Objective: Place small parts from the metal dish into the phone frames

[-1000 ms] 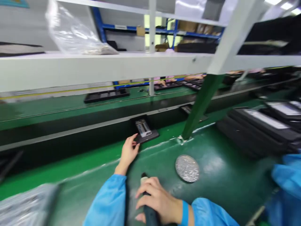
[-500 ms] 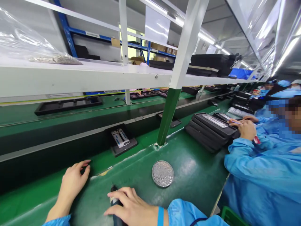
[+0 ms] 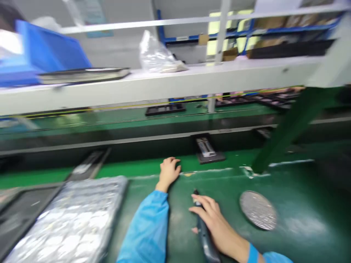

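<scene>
Dark pen-shaped hand tool [image 3: 205,233], held in the closed grip of the right hand [image 3: 216,219], low over a green workbench [image 3: 307,241]; the fingers [image 3: 204,206] wrap its barrel, and its tip points away from the person, touching nothing. Left hand [image 3: 169,171]: loosely curled, holding nothing visible, resting at the bench edge, just beside a black fixture [image 3: 211,157] on the conveyor belt [image 3: 41,179] but not touching it. The fixture carries a metal-framed device part [image 3: 205,147] (blur hides its finer detail). State of work: the part sits in the fixture, with the tool apart from it; whether any work on the part is done or left cannot be told from this view. Also shown: a round perforated metal disc [image 3: 257,210] on the bench right of the tool, a foil-covered pack [image 3: 63,219] to the left, and a white shelf [image 3: 164,82] above the belt, bearing a blue bin [image 3: 46,51].
</scene>
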Action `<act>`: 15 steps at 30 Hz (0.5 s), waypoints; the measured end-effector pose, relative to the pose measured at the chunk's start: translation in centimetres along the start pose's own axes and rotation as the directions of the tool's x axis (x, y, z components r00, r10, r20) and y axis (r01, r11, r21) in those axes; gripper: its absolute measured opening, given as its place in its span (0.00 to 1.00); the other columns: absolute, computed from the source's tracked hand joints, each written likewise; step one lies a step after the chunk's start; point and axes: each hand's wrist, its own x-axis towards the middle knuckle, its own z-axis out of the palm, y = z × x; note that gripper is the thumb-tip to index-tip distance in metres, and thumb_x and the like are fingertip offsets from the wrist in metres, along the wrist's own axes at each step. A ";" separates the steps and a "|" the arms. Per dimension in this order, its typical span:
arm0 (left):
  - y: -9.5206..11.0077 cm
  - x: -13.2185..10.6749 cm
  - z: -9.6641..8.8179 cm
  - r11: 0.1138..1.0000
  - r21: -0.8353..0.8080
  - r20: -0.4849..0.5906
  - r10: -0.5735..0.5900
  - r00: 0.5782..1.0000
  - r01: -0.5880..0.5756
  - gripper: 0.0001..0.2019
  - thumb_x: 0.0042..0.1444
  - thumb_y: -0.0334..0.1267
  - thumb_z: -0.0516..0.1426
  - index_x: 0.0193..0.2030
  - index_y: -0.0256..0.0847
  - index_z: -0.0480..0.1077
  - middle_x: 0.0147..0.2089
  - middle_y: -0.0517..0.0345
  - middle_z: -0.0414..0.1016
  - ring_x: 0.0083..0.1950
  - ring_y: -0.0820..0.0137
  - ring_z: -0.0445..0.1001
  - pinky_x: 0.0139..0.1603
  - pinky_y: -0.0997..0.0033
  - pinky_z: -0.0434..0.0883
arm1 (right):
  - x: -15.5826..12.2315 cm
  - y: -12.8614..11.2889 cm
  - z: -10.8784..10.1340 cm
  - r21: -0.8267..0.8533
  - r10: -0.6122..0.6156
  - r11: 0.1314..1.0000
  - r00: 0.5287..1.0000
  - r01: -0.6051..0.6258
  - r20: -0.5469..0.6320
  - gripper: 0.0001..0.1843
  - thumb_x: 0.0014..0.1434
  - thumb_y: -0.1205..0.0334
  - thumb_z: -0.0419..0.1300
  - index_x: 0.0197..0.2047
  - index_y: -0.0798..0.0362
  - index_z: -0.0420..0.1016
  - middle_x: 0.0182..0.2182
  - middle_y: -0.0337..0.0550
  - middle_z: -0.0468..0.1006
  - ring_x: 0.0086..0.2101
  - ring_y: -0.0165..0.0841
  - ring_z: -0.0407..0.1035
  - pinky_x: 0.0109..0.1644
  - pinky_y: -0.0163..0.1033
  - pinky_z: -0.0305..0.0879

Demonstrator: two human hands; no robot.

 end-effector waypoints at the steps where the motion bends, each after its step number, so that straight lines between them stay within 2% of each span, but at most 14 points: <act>1: -0.3 -0.2 0.5 1.000 0.002 0.004 -0.003 1.000 0.003 0.20 0.82 0.34 0.64 0.75 0.44 0.84 0.79 0.41 0.78 0.82 0.46 0.73 0.84 0.43 0.72 | -0.5 0.7 0.6 -0.015 -0.026 1.000 1.000 0.026 -0.011 0.36 0.74 0.70 0.80 0.80 0.39 0.82 0.87 0.53 0.66 0.82 0.58 0.64 0.83 0.66 0.76; 6: -1.7 -0.9 2.6 0.999 -0.014 0.029 0.030 0.999 -0.030 0.21 0.82 0.40 0.65 0.77 0.50 0.83 0.80 0.46 0.76 0.82 0.50 0.71 0.86 0.45 0.70 | -2.0 4.4 3.6 -0.191 -0.244 0.958 0.955 0.211 -0.166 0.30 0.79 0.61 0.73 0.79 0.37 0.82 0.86 0.49 0.70 0.74 0.57 0.74 0.68 0.56 0.87; 10: -1.5 -1.0 3.2 0.999 -0.026 0.054 0.028 0.998 -0.027 0.21 0.82 0.43 0.66 0.77 0.51 0.83 0.82 0.50 0.76 0.82 0.52 0.71 0.86 0.47 0.72 | -2.3 5.1 4.0 -0.268 -0.327 0.927 0.913 0.260 -0.244 0.24 0.82 0.52 0.66 0.77 0.38 0.83 0.84 0.47 0.72 0.70 0.55 0.78 0.59 0.52 0.88; 13: -1.9 0.6 2.0 0.998 -0.008 0.063 -0.057 0.996 0.058 0.20 0.84 0.46 0.67 0.77 0.51 0.83 0.79 0.51 0.80 0.80 0.54 0.76 0.83 0.52 0.76 | -2.5 5.1 3.6 -0.266 -0.327 0.927 0.915 0.263 -0.236 0.26 0.83 0.48 0.65 0.79 0.36 0.82 0.85 0.44 0.72 0.70 0.55 0.78 0.56 0.50 0.87; 15: -3.4 2.4 0.0 0.986 0.030 0.031 -0.164 0.986 0.163 0.21 0.86 0.47 0.66 0.79 0.48 0.81 0.78 0.47 0.80 0.79 0.52 0.77 0.82 0.48 0.77 | -2.7 5.0 3.5 -0.276 -0.335 0.923 0.913 0.268 -0.232 0.27 0.84 0.45 0.64 0.80 0.35 0.80 0.85 0.42 0.72 0.69 0.56 0.79 0.53 0.51 0.86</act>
